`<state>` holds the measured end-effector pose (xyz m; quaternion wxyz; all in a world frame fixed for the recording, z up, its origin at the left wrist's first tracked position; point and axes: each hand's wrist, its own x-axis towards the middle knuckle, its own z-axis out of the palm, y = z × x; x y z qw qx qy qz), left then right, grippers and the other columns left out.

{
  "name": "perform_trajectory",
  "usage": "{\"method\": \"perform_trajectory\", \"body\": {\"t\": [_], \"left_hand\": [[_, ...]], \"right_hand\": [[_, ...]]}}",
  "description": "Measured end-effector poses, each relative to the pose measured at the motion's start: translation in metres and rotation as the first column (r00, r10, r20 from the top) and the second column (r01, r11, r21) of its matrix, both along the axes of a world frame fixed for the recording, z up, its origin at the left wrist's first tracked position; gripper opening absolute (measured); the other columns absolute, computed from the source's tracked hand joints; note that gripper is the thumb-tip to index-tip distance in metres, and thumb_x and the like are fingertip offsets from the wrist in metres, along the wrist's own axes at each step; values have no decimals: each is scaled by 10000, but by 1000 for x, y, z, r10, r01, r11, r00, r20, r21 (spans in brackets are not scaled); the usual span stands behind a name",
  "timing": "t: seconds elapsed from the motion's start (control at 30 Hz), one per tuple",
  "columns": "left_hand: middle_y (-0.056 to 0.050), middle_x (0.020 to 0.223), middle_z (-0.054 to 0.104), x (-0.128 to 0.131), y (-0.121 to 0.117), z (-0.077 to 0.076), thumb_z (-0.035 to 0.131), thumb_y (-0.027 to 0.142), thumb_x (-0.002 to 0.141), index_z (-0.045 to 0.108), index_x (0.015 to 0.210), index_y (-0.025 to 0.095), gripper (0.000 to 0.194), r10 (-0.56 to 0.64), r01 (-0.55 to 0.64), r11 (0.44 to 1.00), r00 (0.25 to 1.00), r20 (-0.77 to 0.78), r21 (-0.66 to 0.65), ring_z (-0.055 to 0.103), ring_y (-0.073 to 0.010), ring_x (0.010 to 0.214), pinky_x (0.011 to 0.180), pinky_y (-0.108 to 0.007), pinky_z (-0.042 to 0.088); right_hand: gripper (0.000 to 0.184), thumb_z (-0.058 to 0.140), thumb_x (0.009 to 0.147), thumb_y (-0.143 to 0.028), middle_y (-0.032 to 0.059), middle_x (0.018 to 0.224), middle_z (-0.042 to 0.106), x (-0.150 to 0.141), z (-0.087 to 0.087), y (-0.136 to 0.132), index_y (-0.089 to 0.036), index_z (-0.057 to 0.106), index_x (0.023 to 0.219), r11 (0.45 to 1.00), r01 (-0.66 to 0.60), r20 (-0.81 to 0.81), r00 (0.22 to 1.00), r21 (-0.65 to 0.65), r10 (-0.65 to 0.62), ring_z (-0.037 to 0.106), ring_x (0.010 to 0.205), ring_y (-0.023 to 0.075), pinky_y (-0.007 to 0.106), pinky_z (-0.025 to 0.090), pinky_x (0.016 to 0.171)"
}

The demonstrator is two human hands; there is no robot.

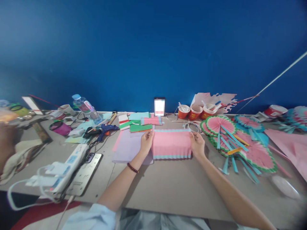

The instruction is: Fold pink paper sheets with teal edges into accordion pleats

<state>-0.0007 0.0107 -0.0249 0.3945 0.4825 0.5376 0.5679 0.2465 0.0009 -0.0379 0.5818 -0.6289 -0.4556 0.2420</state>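
A pink pleated paper [172, 143] with light blue strips along its long edges is stretched between my two hands above the table. My left hand [146, 143] pinches its left end, thumb on top. At the right end, my right hand [197, 143] grips the paper with curled fingers. Under and beside my left hand lie lavender paper sheets [130, 145]. Just behind sit green folded paper strips [140, 128] and a smaller pink and blue pleated strip [151, 120].
Pink and green paper fans [255, 151] with blue strips are piled on the right. Red paper cups [196, 112] holding tools stand by the blue wall. Leftward are a power strip [69, 167], a phone [85, 174], a glue gun [106, 129] and a tilted bottle [87, 108].
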Motion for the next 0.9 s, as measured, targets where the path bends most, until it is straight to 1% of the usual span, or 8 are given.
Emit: {"method": "perform_trajectory", "body": {"t": [0.13,0.27,0.37,0.43,0.5,0.63,0.73,0.9], "left_hand": [[3,619,534,-2,1,1,563,539,762,587,694,169,377,-72,75,997,994,78,-34,474,-129,609,601,-242,380],[-9,591,574,3,-4,-1,667,493,691,619,633,150,352,-164,172,983,980,114,-64,518,-149,619,616,-256,411],[-14,621,613,10,-7,-2,693,506,652,642,644,140,370,-184,193,979,974,135,-60,534,-157,632,617,-259,422],[-20,658,634,13,-8,-2,681,525,656,652,676,138,388,-166,174,983,976,144,-48,540,-160,653,626,-259,426],[-30,706,653,13,-8,-2,666,526,674,660,723,138,391,-142,149,988,979,146,-38,550,-167,682,644,-263,433],[-49,762,661,11,-8,-3,623,527,730,648,771,139,391,-96,100,995,986,132,-19,563,-177,721,664,-275,448],[-32,695,623,10,-8,-4,585,542,759,613,717,148,397,-55,56,998,994,93,-7,540,-166,687,636,-262,430],[21,545,459,9,-11,-3,525,523,814,512,586,167,423,63,-62,998,997,-38,27,414,-122,567,554,-236,337]], "right_hand": [[450,549,728,-612,-13,610,536,2,0,0,-163,580,730,999,15,-8,1000,28,-14,449,581,135,259,362,554],[443,559,724,-608,-9,643,538,4,-1,3,-166,570,723,998,39,-33,999,54,-37,452,616,139,272,371,602],[433,546,740,-607,-19,651,517,5,-2,3,-174,549,723,996,50,-73,996,68,-45,439,624,132,261,368,603],[444,488,777,-620,-29,628,487,4,-3,3,-183,521,705,997,39,-111,993,67,-31,417,592,123,250,359,566],[469,433,800,-640,-37,592,457,2,-3,1,-191,495,679,999,1,-151,989,48,7,392,540,115,244,347,519],[494,475,755,-676,-43,532,414,-3,-2,-2,-202,462,614,995,-102,-176,979,4,101,360,482,110,243,335,469],[500,503,731,-682,-42,531,415,-7,-2,-4,-201,468,602,991,-133,-133,983,-9,131,366,495,110,238,339,479],[508,461,750,-676,-20,575,470,-11,-1,-7,-182,527,656,996,-83,9,997,-20,83,400,559,128,250,348,535]]}}
